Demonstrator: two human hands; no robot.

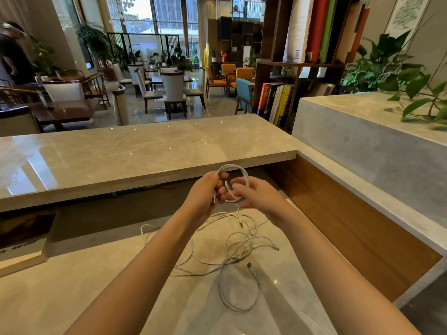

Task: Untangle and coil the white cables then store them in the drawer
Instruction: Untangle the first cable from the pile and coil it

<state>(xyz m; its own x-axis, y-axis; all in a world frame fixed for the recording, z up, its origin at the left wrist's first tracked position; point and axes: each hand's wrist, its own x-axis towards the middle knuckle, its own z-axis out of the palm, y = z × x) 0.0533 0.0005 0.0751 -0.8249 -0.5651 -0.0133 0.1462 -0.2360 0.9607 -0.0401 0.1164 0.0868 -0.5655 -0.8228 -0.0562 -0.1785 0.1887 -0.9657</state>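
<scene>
A small round coil of white cable (pixel 238 170) is held up above the lower counter, between both hands. My left hand (pixel 205 195) grips the coil's left side, fingers closed around the loops. My right hand (pixel 257 194) pinches the coil's lower right side, where a loose end runs down. Below the hands, several more thin white cables (pixel 238 247) lie tangled on the marble counter (pixel 72 281), with a larger loop (pixel 238 290) and a USB plug (pixel 251 268) nearest me. No drawer is in view.
A raised marble ledge (pixel 135 151) runs across just behind my hands. A wood-panelled wall (pixel 350 226) and a grey stone block (pixel 362 146) close off the right side. A dark framed tray (pixel 21 240) sits at the left. A person stands far back on the left.
</scene>
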